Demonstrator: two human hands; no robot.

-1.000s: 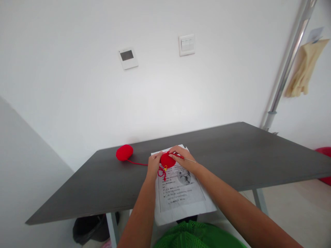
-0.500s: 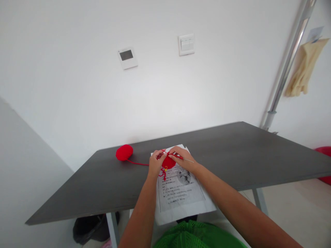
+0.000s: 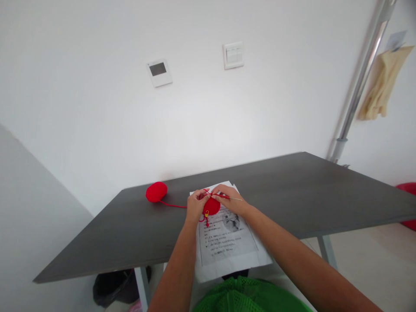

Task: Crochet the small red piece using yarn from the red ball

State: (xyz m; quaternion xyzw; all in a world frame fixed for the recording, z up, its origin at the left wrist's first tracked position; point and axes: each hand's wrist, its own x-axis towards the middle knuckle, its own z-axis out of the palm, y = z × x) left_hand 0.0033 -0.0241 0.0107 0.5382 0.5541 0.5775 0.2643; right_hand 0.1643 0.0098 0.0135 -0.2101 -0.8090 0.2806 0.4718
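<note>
My left hand (image 3: 196, 205) pinches the edge of a small round red crochet piece (image 3: 212, 206) held just above a printed sheet of paper (image 3: 227, 240). My right hand (image 3: 229, 199) grips a thin metal crochet hook (image 3: 234, 198) whose tip sits at the top of the piece. A small yellow marker hangs at the piece's lower left, with a loose red tail below it. A strand of red yarn runs left across the dark table (image 3: 292, 195) to a red yarn ball (image 3: 156, 192).
A green mesh basket (image 3: 250, 297) sits below the table's near edge, a black bag (image 3: 113, 288) under the table at left. A metal pole (image 3: 360, 82) and hanging beige gloves (image 3: 380, 86) stand at right. Wall switch and thermostat panel are behind.
My left hand's fingers shifted slightly up and right along the crochet piece, covering more of it. The hook's tip moved a little. The yarn ball stayed put.
</note>
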